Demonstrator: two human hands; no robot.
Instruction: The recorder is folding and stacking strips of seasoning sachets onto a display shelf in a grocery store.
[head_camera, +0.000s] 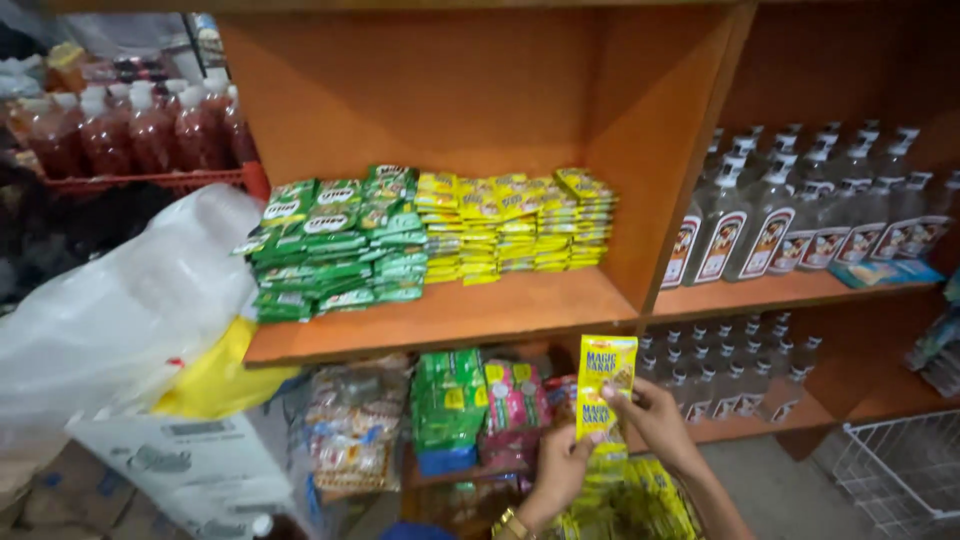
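— What do the hands hold?
— Left hand (562, 468) and right hand (655, 418) both pinch a yellow sachet strip (604, 388), long axis upright, top toward twelve o'clock.
— And beyond?
— At eleven o'clock, green packets (335, 245) and yellow packets (515, 222) stacked on the orange shelf (450, 318); clear bottles (770, 215) at two.

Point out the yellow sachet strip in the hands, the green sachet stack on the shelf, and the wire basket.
Yellow sachet strip (604, 378), head view, upper sachet's face.
Green sachet stack (335, 250), head view, front of the pile.
Wire basket (900, 470), head view, its white wire side.
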